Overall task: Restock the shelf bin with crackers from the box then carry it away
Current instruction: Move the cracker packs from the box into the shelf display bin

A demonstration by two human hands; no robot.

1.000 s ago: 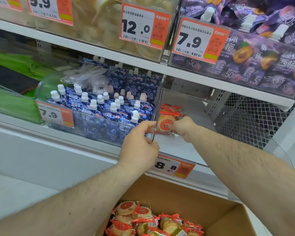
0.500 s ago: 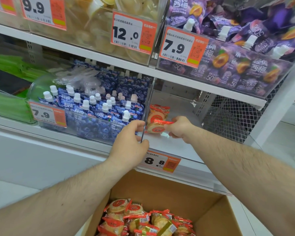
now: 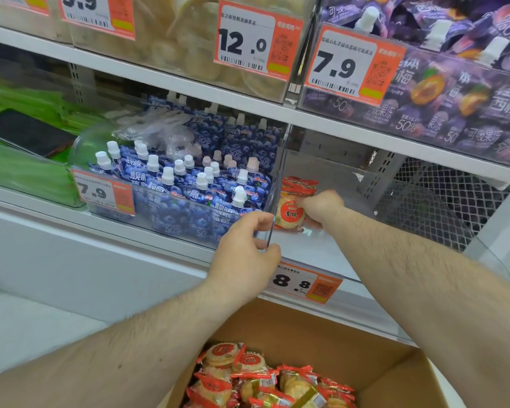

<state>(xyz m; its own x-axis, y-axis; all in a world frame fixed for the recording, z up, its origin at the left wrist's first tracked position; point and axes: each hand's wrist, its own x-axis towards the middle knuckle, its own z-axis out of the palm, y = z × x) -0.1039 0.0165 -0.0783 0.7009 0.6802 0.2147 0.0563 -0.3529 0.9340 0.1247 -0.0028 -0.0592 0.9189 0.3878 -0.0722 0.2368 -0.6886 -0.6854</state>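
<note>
A clear plastic shelf bin (image 3: 330,184) with an 8.8 price tag (image 3: 302,284) sits on the middle shelf. A few red-wrapped cracker packs (image 3: 290,213) lie at its left side. My right hand (image 3: 321,206) reaches into the bin and is closed on a cracker pack there. My left hand (image 3: 248,254) pinches the bin's front left corner. Below, an open cardboard box (image 3: 365,354) holds several more cracker packs (image 3: 262,378).
A bin of blue pouches with white caps (image 3: 189,187) stands directly left. Purple pouches (image 3: 454,92) and pale snacks (image 3: 189,39) fill the shelf above. Green packs (image 3: 18,172) and a dark phone-like slab (image 3: 27,132) lie far left. Wire mesh (image 3: 430,207) backs the shelf at right.
My right hand has shifted a cracker pack slightly within the bin's left side. My left hand keeps its grip on the bin corner. The view has moved closer.
</note>
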